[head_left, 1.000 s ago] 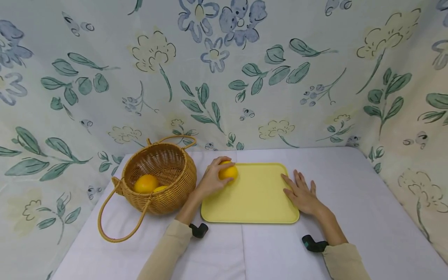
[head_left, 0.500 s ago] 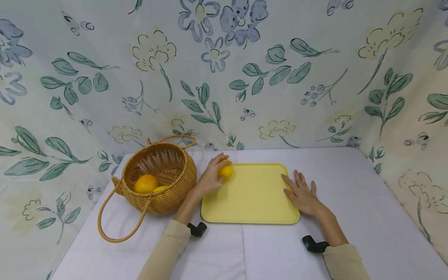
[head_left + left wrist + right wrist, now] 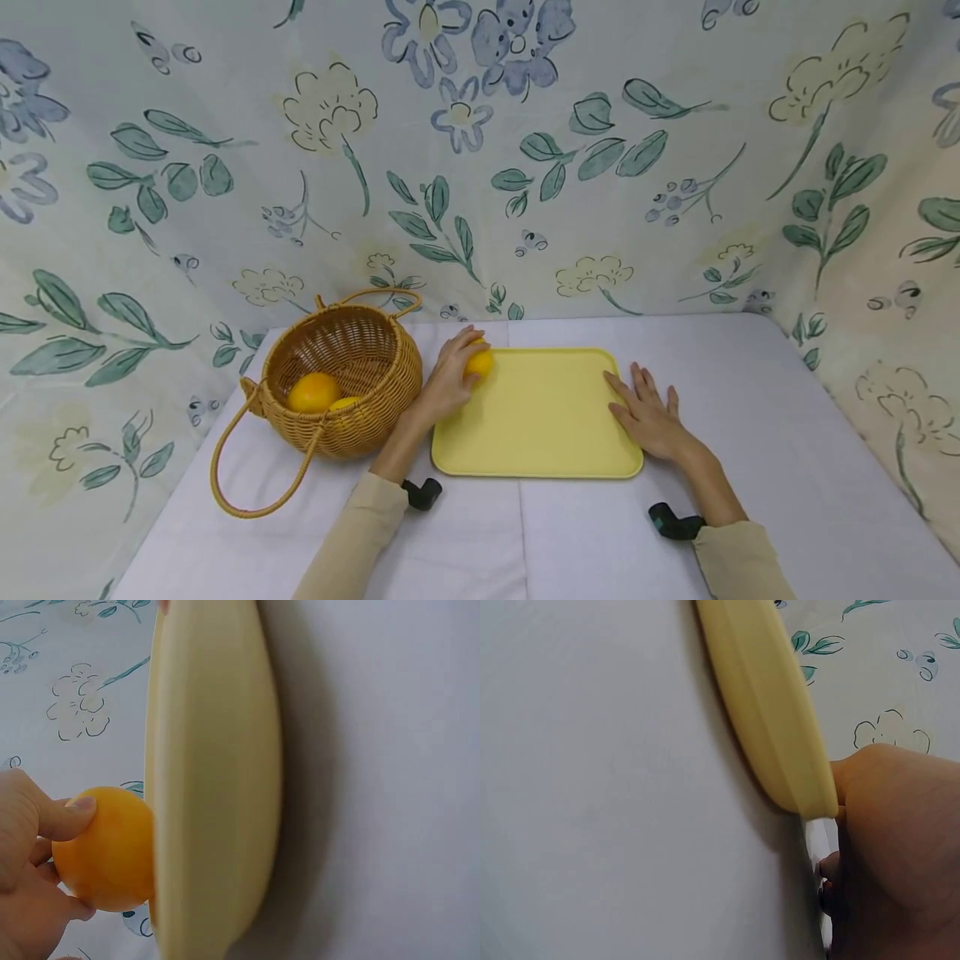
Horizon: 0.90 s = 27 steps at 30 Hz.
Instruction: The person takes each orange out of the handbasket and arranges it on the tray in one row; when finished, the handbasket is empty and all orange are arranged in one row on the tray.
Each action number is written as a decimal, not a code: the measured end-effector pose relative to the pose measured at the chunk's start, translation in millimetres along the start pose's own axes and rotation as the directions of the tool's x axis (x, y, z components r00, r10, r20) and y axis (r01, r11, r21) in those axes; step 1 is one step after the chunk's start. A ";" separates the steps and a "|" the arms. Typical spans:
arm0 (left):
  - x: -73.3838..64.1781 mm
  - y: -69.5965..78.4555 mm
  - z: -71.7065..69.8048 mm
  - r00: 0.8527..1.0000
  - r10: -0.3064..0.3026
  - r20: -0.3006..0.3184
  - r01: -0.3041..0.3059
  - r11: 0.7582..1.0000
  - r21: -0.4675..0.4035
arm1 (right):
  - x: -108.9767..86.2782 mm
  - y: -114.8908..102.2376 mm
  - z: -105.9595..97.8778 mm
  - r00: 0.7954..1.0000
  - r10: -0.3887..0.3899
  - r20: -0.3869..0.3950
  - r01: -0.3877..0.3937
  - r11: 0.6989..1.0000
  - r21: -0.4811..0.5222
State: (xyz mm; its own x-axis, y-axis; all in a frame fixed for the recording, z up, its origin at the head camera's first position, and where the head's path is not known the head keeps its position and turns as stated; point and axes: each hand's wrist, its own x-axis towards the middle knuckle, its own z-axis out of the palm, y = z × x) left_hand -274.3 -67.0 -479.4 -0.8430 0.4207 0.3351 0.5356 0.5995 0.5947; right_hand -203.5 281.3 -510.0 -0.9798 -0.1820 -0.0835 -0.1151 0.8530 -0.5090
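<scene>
My left hand (image 3: 448,379) grips an orange (image 3: 478,363) at the far left corner of a yellow rectangular tray (image 3: 547,417). In the left wrist view the thumb and fingers are curled round one side of the orange (image 3: 112,851), and its other side meets the tray's rim. On the tray's right edge, my right hand (image 3: 651,418) lies with spread, straight fingers. The right wrist view has this hand (image 3: 907,832) close against the tray's corner (image 3: 780,712); most of its fingers are hidden there.
Left of the tray stands a woven wicker basket (image 3: 405,392) with two oranges (image 3: 313,392) showing inside. One looped handle hangs over its near side onto the white tablecloth (image 3: 480,533). A floral cloth (image 3: 480,208) hangs behind the table.
The left hand has moved a little to the left with the orange, from over the tray toward its far left corner. My right hand and the tray have stayed put.
</scene>
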 end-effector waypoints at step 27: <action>-8.3 -0.2 0.5 0.995 -0.091 -0.044 0.092 0.996 0.018 | -0.3 -0.4 -0.6 1.000 -0.002 -0.003 0.002 1.000 0.004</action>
State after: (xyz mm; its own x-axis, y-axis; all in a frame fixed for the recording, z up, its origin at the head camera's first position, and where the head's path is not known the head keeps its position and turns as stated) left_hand -267.3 -70.2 -482.7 -0.8897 0.3339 0.3114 0.4566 0.6481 0.6095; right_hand -203.3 281.3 -509.3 -0.9800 -0.1822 -0.0799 -0.1163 0.8505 -0.5129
